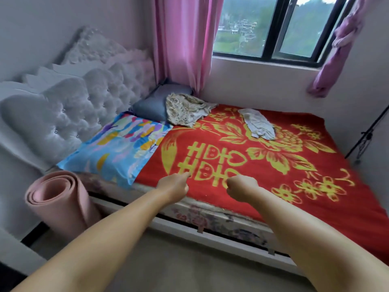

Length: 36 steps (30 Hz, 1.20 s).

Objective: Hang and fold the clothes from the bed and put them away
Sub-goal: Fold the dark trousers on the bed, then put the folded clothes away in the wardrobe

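At far left, a rolled pink mat [55, 199] standing on the floor against the bed [221, 218], under a tufted white headboard [84, 106]. Next, a bright patterned pillow [113, 148] by the headboard, and behind it a grey pillow [151, 104] in the corner under the pink curtain [185, 43]. Partly on the grey pillow, a crumpled cream printed garment [185, 110], its lower edge on the red blanket [284, 175] with yellow flowers. To the right, apart from it, a smaller white garment [260, 123] lying bunched on the blanket, toward the wall under the window [271, 28]. In front, both arms stretched over the near edge of the bed: left hand [174, 186] clenched with one finger pointing forward, grasping nothing; right hand [242, 186] clenched into a fist, also grasping nothing. Both hands well apart from the two garments. At far right, a knotted purple curtain [339, 49] and a thin black stand [366, 135] by the wall.
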Each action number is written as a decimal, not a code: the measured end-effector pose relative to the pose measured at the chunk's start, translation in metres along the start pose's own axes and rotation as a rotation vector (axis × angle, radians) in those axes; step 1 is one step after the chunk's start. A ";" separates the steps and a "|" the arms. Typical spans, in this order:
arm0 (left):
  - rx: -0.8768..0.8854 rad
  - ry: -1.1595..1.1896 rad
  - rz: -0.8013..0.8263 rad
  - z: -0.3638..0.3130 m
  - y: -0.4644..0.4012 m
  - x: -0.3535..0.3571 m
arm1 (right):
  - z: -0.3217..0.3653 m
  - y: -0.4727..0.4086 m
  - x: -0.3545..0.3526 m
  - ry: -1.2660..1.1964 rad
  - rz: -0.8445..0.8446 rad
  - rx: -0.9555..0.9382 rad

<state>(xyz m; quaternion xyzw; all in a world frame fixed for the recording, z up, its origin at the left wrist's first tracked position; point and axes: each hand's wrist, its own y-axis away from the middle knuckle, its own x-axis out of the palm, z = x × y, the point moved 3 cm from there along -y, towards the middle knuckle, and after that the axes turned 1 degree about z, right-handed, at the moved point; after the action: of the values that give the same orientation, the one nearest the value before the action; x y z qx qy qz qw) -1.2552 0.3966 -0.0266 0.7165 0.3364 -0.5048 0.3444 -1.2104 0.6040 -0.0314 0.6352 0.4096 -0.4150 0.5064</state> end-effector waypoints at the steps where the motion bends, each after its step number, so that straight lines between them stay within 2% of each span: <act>1: 0.009 -0.003 0.008 -0.006 -0.014 0.001 | -0.011 -0.009 0.003 -0.010 0.003 0.014; 9: 0.069 -0.054 0.077 -0.019 -0.148 0.013 | -0.070 -0.099 0.023 -0.065 0.029 0.090; 19: 0.249 -0.159 0.161 -0.064 -0.364 0.004 | -0.184 -0.219 0.019 -0.265 0.077 0.379; 26: 0.337 -0.167 0.322 -0.120 -0.452 0.068 | -0.276 -0.257 0.080 -0.337 0.219 0.527; 30: 0.315 -0.190 0.428 -0.154 -0.510 0.110 | -0.337 -0.302 0.122 -0.375 0.274 0.528; 33: 0.309 -0.246 0.435 -0.177 -0.565 0.127 | -0.377 -0.351 0.141 -0.427 0.275 0.478; 36: 0.273 -0.267 0.395 -0.220 -0.658 0.155 | -0.443 -0.422 0.173 -0.453 0.236 0.453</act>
<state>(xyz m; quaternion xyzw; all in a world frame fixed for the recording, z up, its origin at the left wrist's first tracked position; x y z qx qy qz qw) -1.6521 0.9538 -0.2203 0.7351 0.0707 -0.5587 0.3776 -1.5024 1.1206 -0.2588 0.6661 0.1078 -0.5647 0.4751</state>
